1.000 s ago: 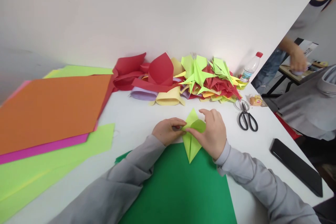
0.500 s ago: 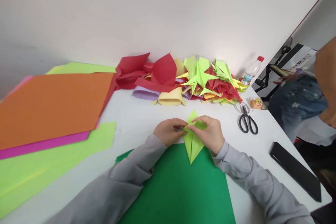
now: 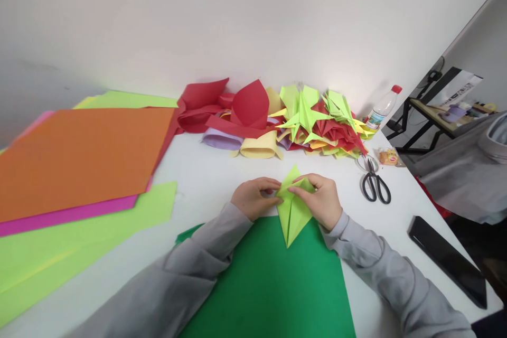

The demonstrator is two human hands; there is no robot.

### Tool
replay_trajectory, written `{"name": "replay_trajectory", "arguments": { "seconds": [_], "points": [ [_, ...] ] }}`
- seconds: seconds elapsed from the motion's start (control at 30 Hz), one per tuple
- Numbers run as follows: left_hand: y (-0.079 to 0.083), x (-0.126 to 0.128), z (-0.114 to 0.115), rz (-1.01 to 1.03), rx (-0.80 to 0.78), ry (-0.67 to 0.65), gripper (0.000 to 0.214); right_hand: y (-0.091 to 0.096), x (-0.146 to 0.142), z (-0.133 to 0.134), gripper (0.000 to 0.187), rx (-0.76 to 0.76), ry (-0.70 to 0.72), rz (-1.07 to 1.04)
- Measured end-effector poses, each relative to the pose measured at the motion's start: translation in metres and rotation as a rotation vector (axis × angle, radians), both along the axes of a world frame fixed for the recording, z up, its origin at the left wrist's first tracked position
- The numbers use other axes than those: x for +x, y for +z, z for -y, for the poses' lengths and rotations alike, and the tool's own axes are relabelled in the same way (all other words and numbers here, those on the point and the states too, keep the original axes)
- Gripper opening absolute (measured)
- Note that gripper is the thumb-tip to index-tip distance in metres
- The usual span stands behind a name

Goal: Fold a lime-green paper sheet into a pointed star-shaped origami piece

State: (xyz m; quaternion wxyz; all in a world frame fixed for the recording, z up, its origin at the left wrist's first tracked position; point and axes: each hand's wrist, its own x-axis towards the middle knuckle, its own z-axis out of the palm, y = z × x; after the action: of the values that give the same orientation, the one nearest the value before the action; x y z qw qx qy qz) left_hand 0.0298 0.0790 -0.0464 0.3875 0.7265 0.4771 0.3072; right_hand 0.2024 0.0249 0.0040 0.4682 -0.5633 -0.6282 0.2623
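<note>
A folded lime-green paper piece (image 3: 293,214), long and diamond-shaped with a crease down its middle, lies partly over the far edge of a dark green sheet (image 3: 269,280). My left hand (image 3: 255,198) pinches its left edge between thumb and fingers. On the other side, my right hand (image 3: 321,199) grips the upper right flap, thumb on top near the centre. The paper's upper tip points toward the wall, its lower tip toward me. Parts of the flap are hidden under my fingers.
Large orange sheets (image 3: 87,158) and lime sheets (image 3: 99,237) cover the left. Along the wall sit red paper shapes (image 3: 249,105) and a pile of folded paper stars (image 3: 304,111). Scissors (image 3: 371,182), a bottle (image 3: 383,108), a snack packet (image 3: 388,157) and a black case (image 3: 447,261) are right, beside a person (image 3: 467,158).
The upper right flap, raised and curled before, now lies flatter under my right hand. The person at the right has shifted, showing more of the desk behind.
</note>
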Motion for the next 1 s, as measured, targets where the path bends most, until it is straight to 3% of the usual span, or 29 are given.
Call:
{"name": "replay_trajectory", "arguments": {
  "seconds": [0.13,0.53,1.0],
  "points": [
    [-0.003,0.000,0.003,0.000,0.015,0.040,0.021,0.000,0.001,0.000,0.013,0.004,0.009,0.003],
    [-0.001,-0.003,0.007,-0.027,0.084,-0.015,0.020,-0.007,0.004,-0.003,0.033,-0.065,0.128,0.035],
    [-0.003,-0.006,0.007,0.008,0.113,-0.068,0.029,-0.013,0.011,-0.008,0.019,-0.089,0.122,-0.022]
  ]
}}
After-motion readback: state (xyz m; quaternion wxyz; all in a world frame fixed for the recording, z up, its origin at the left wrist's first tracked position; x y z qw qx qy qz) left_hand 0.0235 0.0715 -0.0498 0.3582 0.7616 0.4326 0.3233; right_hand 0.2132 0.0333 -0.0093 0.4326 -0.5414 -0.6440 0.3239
